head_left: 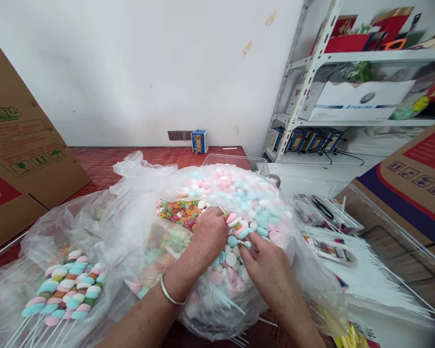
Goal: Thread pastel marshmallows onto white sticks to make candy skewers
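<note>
A candy skewer (237, 223) of pink, white and blue marshmallow pieces with a green gummy ring is between my hands. My left hand (212, 226), with a bangle on its wrist, is closed at the skewer's upper end; its fingertips are partly hidden. Lower down, the thumb and fingers of my right hand (267, 258) pinch the skewer near its bottom piece. Beneath both hands lies a big clear bag of loose marshmallows (231, 259). Colourful gummy rings (181, 211) fill an opening left of my left hand.
Several filled candy skewers (70, 287) lie on plastic at the lower left. Cardboard boxes stand left (25, 140) and right (413, 179). White sticks (379, 275) and small packs (329, 251) lie at the right. Behind is a metal shelf (369, 57).
</note>
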Demonstrator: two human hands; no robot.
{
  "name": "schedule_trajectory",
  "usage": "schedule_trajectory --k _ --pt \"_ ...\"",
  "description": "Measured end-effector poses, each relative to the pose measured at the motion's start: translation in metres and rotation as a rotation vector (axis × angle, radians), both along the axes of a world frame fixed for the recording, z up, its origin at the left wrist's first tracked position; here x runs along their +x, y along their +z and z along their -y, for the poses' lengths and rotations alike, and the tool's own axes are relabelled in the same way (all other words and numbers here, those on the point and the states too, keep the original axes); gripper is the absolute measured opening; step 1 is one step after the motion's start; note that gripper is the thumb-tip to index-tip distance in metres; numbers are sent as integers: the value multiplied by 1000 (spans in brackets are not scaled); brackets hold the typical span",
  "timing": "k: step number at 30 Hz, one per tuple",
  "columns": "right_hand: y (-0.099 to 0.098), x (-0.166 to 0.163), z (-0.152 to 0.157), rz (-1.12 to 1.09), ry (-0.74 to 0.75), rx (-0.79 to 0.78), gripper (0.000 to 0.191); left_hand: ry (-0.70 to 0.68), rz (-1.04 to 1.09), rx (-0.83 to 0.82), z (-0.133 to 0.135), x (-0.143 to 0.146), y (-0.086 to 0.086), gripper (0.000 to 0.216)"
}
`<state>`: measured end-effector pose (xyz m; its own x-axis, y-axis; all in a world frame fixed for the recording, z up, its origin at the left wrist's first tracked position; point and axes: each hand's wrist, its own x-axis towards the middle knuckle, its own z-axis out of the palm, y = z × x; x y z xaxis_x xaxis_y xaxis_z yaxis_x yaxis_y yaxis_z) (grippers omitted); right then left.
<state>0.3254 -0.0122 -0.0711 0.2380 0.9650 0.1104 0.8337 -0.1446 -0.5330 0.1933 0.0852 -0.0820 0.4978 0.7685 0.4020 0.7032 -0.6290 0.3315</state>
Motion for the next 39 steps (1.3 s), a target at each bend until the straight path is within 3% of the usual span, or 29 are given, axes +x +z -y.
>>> schedule_trajectory --k 4,9,11,16,18,23,26,33,39 --pt "2 -6 -9 27 49 -55 10 58 -42 47 -3 0 -8 17" --pt "-1 -16 -12 45 41 -51 11 185 177 -15 7 -24 5 14" --pt "-4 -19 -13 44 28 -43 9 224 330 -129 11 -37 10 12" --pt "-10 -18 -13 -35 -20 31 19 156 855 -692 17 -58 18 29" --pt "-11 -18 -12 -189 15 90 25 121 1010 -822 19 -59 19 35" --pt "-9 -27 -11 -1118 135 134 35 -14 1115 -994 27 -51 19 37" --pt "-8 -35 -11 -1301 87 122 36 -100 1106 -1033 35 -45 22 35" --pt "-20 -33 -12 -1285 37 196 33 -148 1038 -1038 44 -43 29 48" --pt "-16 -36 -13 -1011 33 335 29 -251 1054 -1058 45 -42 24 55"
